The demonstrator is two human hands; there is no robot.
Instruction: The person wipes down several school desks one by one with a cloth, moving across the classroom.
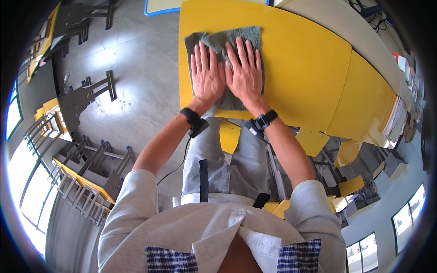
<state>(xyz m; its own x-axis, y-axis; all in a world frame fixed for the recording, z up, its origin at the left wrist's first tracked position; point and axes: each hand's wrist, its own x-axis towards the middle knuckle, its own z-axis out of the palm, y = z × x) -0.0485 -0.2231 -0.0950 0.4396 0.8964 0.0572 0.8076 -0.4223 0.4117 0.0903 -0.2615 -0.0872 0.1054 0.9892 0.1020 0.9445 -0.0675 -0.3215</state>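
A grey-green towel (239,34) lies spread over the left end of a yellow wooden desk top (300,68), its upper edge partly folded over. My left hand (207,75) rests palm down on the left half of the cloth, fingers stretched away from me. Just to its right, my right hand (245,73) presses flat on the same cloth with its fingers spread. The two thumbs lie close together. Neither hand grips the fabric, and both palms are hidden. Each wrist carries a black strap with a small device.
A second yellow desk (365,95) adjoins on the right, with a stack of books (394,117) at its far end. Yellow chair seats (311,140) stand below the desks. Across the grey floor (136,68) at left are more desks with upturned chairs (85,201).
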